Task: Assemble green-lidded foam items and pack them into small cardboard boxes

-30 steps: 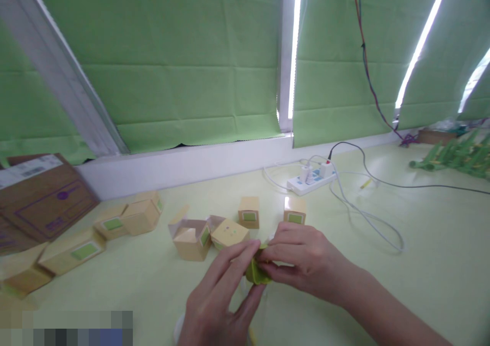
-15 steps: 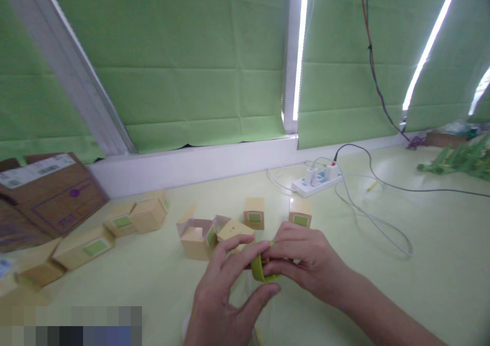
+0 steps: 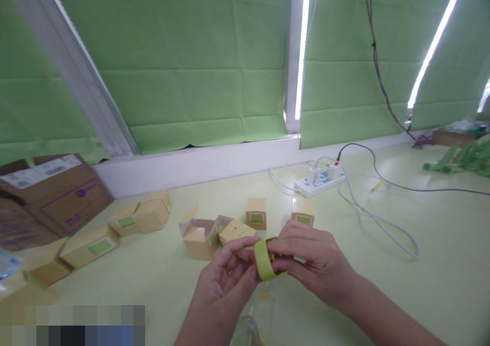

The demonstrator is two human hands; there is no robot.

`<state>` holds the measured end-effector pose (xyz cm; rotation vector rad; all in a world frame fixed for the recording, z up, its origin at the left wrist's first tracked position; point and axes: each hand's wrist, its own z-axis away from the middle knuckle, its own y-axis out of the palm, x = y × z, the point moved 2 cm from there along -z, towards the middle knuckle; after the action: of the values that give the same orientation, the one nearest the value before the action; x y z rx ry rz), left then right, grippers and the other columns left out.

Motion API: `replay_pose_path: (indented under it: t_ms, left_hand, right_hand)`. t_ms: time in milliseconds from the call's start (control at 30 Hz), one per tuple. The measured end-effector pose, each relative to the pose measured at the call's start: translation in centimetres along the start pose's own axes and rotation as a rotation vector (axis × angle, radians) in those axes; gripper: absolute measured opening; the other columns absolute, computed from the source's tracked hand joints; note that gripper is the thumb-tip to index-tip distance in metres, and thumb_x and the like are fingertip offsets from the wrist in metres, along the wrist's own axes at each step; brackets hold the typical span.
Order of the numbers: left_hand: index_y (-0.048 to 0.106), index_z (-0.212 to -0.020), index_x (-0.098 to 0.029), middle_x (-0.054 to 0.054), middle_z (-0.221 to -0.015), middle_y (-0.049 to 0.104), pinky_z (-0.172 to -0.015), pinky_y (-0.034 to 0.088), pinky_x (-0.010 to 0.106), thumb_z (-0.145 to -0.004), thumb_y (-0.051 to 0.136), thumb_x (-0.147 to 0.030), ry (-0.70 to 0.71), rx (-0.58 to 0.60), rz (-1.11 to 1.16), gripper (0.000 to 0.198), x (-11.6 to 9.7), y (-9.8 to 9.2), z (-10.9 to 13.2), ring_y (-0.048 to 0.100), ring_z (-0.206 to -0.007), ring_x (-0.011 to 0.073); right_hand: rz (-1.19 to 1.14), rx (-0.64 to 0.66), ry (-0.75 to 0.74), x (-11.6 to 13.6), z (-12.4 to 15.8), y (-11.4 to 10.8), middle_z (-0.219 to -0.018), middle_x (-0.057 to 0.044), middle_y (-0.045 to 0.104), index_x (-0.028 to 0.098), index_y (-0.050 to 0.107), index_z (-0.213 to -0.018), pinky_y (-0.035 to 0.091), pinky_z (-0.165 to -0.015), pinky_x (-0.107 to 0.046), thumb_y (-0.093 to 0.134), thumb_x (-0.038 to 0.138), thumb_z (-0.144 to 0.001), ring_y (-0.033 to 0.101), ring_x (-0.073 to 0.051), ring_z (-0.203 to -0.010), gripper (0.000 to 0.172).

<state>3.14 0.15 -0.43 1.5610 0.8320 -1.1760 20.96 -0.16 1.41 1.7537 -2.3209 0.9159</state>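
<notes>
A yellow-green band (image 3: 263,260), bent into a loop like a wristband, is held up between my two hands above the table. My right hand (image 3: 316,254) pinches it from the right, with fingertips inside the loop, where small yellowish parts show but are too small to name. On the other side, my left hand (image 3: 227,279) has its thumb and fingertips closed on the band's left edge. Below the hands lies a clear plastic piece (image 3: 246,330), partly hidden by my left wrist. Just beyond them stand an open small carton (image 3: 199,244) and a tilted carton (image 3: 236,229).
Two small closed boxes (image 3: 256,214) (image 3: 302,209) stand behind my hands. More cartons (image 3: 90,246) line the left, near a large brown cardboard box (image 3: 69,195). A white power strip (image 3: 319,182) with trailing cables lies at the back right; green stalk-like items (image 3: 459,159) lie far right.
The band has turned so its broad outer face shows. My left thumb and fingers have closed onto its edge from a wider spread. The view has shifted slightly, revealing more clear plastic below.
</notes>
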Motion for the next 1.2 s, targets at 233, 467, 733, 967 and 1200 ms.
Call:
replay_pose_path:
  t_ms: [233, 467, 733, 967, 1200]
  left_hand:
    - [0.073, -0.096, -0.021, 0.002, -0.092, 0.072, -0.081, 0.054, 0.025, -0.071, 0.088, -0.028, 0.001, -0.055, 0.029, 0.030, -0.2, -0.2, 0.2, 0.069, -0.091, 0.0183]
    - [0.068, -0.097, -0.021, 0.001, -0.087, 0.069, -0.073, 0.053, 0.024, -0.071, 0.088, -0.029, 0.030, -0.127, 0.025, 0.033, -0.5, -0.3, 0.0, 0.067, -0.080, 0.0156]
    - [0.063, -0.102, -0.024, -0.001, -0.086, 0.065, -0.066, 0.052, 0.023, -0.077, 0.083, -0.032, 0.029, 0.003, -0.006, 0.033, -0.4, 0.5, 0.4, 0.066, -0.075, 0.0136]
    - [0.062, -0.106, -0.022, -0.003, -0.075, 0.061, -0.056, 0.045, 0.020, -0.079, 0.080, -0.030, 0.090, 0.003, -0.052, 0.033, -0.9, -0.2, 0.2, 0.057, -0.059, 0.0085]
    - [0.065, -0.099, -0.020, -0.003, -0.073, 0.061, -0.055, 0.047, 0.020, -0.077, 0.077, -0.025, 0.096, -0.049, -0.126, 0.025, -1.5, -0.1, 0.2, 0.056, -0.056, 0.0090]
  right_hand:
    - [-0.003, 0.021, -0.018, 0.1, 0.1, 0.0, -0.082, -0.007, 0.074, 0.015, 0.075, -0.102, 0.051, -0.070, -0.027, 0.069, 0.019, -0.093, 0.063, -0.017, -0.075, 0.012]
    - [-0.015, -0.091, 0.256, -0.6, 0.5, -0.5, -0.087, -0.003, 0.073, 0.021, 0.073, -0.105, 0.051, -0.066, -0.022, 0.068, 0.024, -0.093, 0.065, -0.013, -0.072, 0.013]
    - [-0.210, 0.240, 0.545, -0.4, 0.5, 1.1, -0.058, 0.004, 0.049, 0.017, 0.059, -0.070, 0.031, -0.048, -0.021, 0.051, 0.032, -0.099, 0.042, -0.010, -0.052, 0.034]
    - [-0.158, 0.159, 0.509, -0.6, 0.6, 0.7, -0.059, 0.003, 0.052, 0.018, 0.055, -0.070, 0.034, -0.051, -0.021, 0.050, 0.034, -0.098, 0.046, -0.011, -0.053, 0.033]
    - [-0.131, 0.143, 0.514, -0.6, 0.8, 0.8, -0.059, 0.003, 0.052, 0.019, 0.054, -0.069, 0.035, -0.051, -0.022, 0.050, 0.034, -0.097, 0.047, -0.011, -0.054, 0.032]
